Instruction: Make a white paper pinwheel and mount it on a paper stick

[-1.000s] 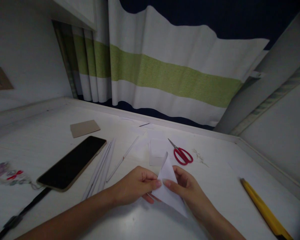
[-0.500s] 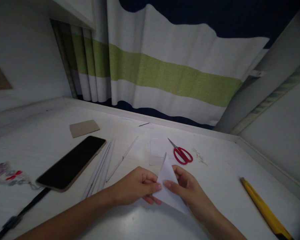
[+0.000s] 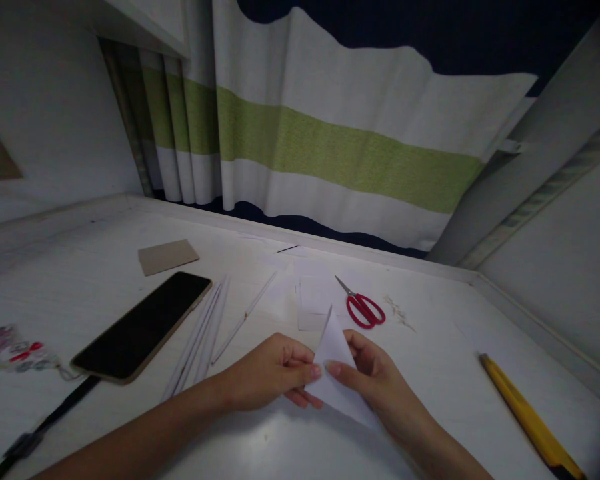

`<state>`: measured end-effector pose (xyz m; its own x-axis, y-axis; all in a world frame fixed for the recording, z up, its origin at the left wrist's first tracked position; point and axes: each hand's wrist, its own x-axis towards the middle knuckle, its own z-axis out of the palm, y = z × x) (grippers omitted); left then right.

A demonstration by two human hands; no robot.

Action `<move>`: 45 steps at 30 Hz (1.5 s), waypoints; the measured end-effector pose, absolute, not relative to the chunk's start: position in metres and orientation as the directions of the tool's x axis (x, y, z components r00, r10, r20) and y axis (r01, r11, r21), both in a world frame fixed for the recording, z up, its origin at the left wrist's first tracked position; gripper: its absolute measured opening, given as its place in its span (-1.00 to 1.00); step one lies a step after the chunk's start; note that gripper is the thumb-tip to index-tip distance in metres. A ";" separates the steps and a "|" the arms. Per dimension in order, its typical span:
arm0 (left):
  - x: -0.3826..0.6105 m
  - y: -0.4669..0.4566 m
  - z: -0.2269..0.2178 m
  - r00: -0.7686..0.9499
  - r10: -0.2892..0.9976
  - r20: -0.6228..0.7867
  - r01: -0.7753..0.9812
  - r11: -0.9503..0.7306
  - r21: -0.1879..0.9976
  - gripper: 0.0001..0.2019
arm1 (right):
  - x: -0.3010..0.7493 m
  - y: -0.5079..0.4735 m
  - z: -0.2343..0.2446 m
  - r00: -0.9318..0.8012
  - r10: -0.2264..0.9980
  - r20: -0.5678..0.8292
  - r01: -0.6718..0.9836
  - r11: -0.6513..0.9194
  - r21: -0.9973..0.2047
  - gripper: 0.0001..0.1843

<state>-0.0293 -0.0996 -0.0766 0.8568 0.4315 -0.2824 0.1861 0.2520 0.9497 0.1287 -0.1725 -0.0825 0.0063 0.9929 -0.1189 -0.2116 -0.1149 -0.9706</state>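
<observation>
A sheet of white paper (image 3: 336,347), folded or rolled to a pointed tip at the top, is held between both hands above the desk. My left hand (image 3: 275,373) pinches its left edge, the thumb in front and the fingers behind. On the other side, my right hand (image 3: 375,373) grips it with the thumb pressed on the front face; its fingers are partly hidden behind the paper. Red-handled scissors (image 3: 364,310) lie just beyond my right hand. Rolled white paper sticks (image 3: 200,340) rest left of my left hand, with one thin stick (image 3: 245,317) apart from them.
A black-screened phone (image 3: 145,327) lies to the left, with a strap (image 3: 55,413) and a beaded charm (image 3: 15,350) near it. Behind it is a piece of cardboard (image 3: 169,257). At right lies a yellow utility knife (image 3: 527,413). Flat paper pieces (image 3: 317,293) and a curtain (image 3: 340,140) are at the back.
</observation>
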 end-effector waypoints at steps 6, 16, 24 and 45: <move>-0.029 -0.099 -0.079 0.854 0.434 -0.287 0.197 0.241 0.950 -0.77 | 0.129 -0.172 -0.082 0.006 0.991 -0.133 -0.204 -0.129 -0.971 -0.70; -0.031 -0.103 -0.075 0.865 0.388 -0.318 0.269 0.177 0.947 -0.81 | 0.130 -0.173 -0.082 0.164 0.975 -0.151 -0.134 -0.130 -0.982 -0.75; -0.033 -0.104 -0.075 0.911 0.285 -0.300 0.255 0.182 0.949 -0.81 | 0.133 -0.171 -0.082 0.202 0.974 -0.107 -0.065 -0.096 -0.993 -0.68; -0.034 -0.108 -0.075 0.932 0.175 -0.317 0.285 0.186 0.940 -0.81 | 0.135 -0.171 -0.089 0.269 0.963 -0.003 -0.050 0.011 -0.999 -0.64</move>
